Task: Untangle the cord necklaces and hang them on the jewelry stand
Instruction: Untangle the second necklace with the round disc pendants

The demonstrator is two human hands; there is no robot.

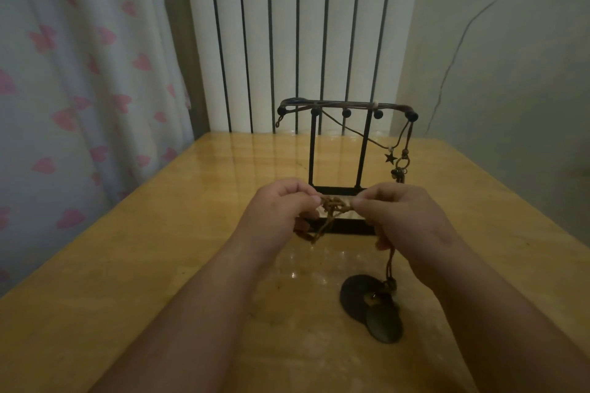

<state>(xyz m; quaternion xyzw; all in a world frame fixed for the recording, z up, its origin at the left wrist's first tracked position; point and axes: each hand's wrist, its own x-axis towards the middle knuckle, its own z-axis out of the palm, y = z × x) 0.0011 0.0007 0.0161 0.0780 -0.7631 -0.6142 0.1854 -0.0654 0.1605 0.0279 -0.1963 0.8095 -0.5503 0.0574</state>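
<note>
A black metal jewelry stand [337, 150] stands upright on the wooden table [134, 252], with ball-tipped pegs along its top bar. A thin cord with a star pendant [390, 157] and a second cord with beads and a ring hang from the bar's right end. In front of the stand's base, my left hand [281, 204] and my right hand [399, 210] each pinch one side of a brown cord tangle [335, 204], held just above the table. A strand drops under my right hand to dark round disc pendants [372, 306] lying on the table.
A white radiator [300, 35] with dark vertical gaps stands behind the table. A white curtain with pink hearts [79, 73] hangs at the left, and a plain wall with a thin wire rises at the right.
</note>
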